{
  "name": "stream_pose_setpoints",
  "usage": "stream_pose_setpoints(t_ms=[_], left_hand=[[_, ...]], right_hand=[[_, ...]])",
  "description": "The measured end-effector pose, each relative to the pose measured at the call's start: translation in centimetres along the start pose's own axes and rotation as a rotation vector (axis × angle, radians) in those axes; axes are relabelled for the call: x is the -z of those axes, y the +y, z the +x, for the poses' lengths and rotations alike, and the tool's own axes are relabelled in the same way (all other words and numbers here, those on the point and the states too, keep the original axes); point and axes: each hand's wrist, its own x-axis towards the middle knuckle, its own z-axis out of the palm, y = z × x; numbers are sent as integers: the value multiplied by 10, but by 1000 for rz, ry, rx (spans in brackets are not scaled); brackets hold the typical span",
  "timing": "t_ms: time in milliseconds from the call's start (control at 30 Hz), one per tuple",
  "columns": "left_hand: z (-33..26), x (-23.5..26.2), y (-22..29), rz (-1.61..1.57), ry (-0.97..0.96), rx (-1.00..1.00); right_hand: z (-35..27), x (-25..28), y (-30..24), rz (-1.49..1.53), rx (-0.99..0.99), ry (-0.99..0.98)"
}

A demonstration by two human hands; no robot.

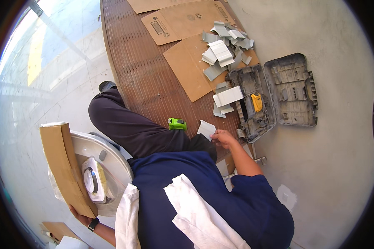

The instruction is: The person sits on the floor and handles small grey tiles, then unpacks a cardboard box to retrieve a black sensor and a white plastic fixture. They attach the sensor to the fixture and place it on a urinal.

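Observation:
My left hand is wrapped round the lower end of a long, narrow cardboard box, most of its fingers hidden. The box stands at the left over a round whitish stool seat. Between its fingers my right hand pinches a short, pale, bent metal piece by my knee. Farther off, several similar grey and white bent pieces lie heaped on flattened cardboard, and a few more lean by the tool case. A green tape measure rests against my leg.
An open, dusty black tool case holds a yellow battery on the right. Flattened cardboard sheets cover part of the brown slatted surface. A clear plastic package sits on the stool. A bare wall runs along the right.

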Motion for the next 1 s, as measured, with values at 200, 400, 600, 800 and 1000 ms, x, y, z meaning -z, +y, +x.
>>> stream_pose_setpoints(t_ms=[200,400,600,800,1000], left_hand=[[5,13,15,54,-39,17],[5,19,1,53,-41,5],[0,11,-4,3,-69,-30],[-6,0,-8,-43,-88,-1],[-4,0,-2,-48,-91,27]], right_hand=[[-12,20,-55,-176,463,-49],[2,57,-235,-131,732,79],[20,99,-337,-21,692,314],[16,63,-270,-1487,826,300],[20,33,-269,-2005,702,138]])
